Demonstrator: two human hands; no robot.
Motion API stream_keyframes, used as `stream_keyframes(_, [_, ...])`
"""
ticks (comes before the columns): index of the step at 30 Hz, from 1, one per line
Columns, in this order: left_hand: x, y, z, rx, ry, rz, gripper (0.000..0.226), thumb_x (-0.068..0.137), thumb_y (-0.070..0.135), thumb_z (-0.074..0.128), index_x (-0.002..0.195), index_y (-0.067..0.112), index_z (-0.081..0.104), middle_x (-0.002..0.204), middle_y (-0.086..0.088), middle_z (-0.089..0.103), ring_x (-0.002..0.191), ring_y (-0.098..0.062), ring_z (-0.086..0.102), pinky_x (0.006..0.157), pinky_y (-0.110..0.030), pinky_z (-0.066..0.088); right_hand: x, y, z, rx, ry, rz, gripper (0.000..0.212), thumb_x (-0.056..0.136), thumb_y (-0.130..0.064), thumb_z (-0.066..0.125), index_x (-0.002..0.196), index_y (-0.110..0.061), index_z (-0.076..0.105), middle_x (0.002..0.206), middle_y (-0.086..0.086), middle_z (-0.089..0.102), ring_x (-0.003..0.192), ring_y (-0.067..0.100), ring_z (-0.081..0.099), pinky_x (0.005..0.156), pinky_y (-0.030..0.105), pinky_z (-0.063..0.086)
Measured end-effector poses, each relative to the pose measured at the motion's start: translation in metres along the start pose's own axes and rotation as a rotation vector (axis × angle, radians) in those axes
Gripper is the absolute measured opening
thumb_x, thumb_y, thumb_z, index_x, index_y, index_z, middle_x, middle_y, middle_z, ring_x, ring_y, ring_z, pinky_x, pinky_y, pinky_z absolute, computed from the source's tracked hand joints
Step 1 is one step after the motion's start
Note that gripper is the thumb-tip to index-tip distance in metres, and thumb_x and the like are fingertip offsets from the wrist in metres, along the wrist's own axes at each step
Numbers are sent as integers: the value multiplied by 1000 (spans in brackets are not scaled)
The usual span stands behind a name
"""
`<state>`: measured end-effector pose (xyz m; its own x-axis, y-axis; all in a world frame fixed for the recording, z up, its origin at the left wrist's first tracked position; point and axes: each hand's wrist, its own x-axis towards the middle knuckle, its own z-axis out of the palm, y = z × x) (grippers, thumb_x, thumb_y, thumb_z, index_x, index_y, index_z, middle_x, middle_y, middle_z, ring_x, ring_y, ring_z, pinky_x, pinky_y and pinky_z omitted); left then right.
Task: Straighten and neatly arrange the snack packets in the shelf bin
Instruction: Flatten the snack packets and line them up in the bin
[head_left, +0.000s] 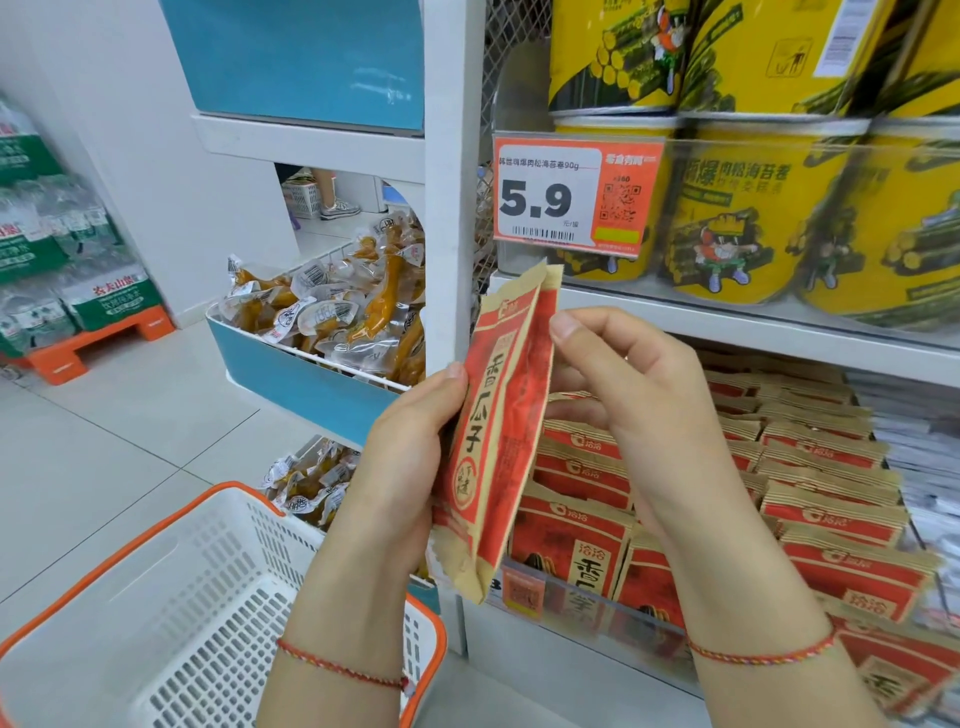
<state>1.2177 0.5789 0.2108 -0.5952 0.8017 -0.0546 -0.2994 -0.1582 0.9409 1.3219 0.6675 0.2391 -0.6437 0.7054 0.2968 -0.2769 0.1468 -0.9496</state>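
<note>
I hold a small stack of red and tan snack packets (498, 415) upright in front of the shelf. My left hand (410, 447) grips the stack along its left edge, thumb on the front. My right hand (639, 410) pinches the right edge near the top, fingers curled behind it. Below and to the right, the shelf bin (587, 603) holds several rows of the same red packets (821, 499), standing on edge behind a clear front lip.
Yellow snack tubs (748, 208) fill the shelf above, behind a 5.9 price tag (571, 195). A white basket with an orange rim (208, 613) sits at lower left. Blue bins of clear-wrapped snacks (332, 317) stand left of the white shelf post (452, 208).
</note>
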Motion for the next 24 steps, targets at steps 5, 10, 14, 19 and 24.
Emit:
stream_keyframes(5, [7, -1, -4, -122, 86, 164, 32, 103, 30, 41, 106, 13, 68, 86, -5, 70, 73, -16, 66, 68, -31, 55, -2, 3, -1, -72, -88, 60, 15, 86, -26, 62, 93, -15, 69, 81, 1, 73, 66, 11, 66, 63, 26, 58])
stream_keyframes(10, [13, 1, -13, -330, 142, 216, 30, 104, 30, 35, 104, 16, 61, 77, 2, 66, 68, -11, 63, 65, -29, 57, -4, 4, -6, -201, -270, 145, 24, 77, -34, 64, 90, -16, 71, 81, 0, 74, 67, 11, 68, 64, 23, 56])
stream_keyframes(14, [13, 3, -20, -420, 185, 251, 29, 105, 31, 35, 112, 16, 59, 78, 3, 64, 65, -7, 63, 59, -23, 56, -5, 4, -5, -216, -341, 135, 22, 69, -37, 67, 80, -19, 72, 69, -5, 71, 65, 8, 68, 65, 23, 57])
stream_keyframes(19, [15, 0, -26, -453, 164, 250, 32, 104, 34, 36, 123, 14, 53, 80, 1, 65, 69, -9, 64, 61, -25, 57, -6, 6, 0, -179, -407, 155, 12, 68, -34, 68, 72, -24, 73, 71, 1, 73, 65, 12, 70, 68, 24, 58])
stream_keyframes(24, [17, -2, -27, -442, 149, 221, 38, 104, 35, 33, 128, 14, 53, 90, -2, 66, 79, -14, 65, 69, -30, 59, -5, 7, -3, -139, -371, 170, 15, 73, -28, 63, 78, -16, 71, 74, 6, 74, 65, 15, 72, 65, 23, 58])
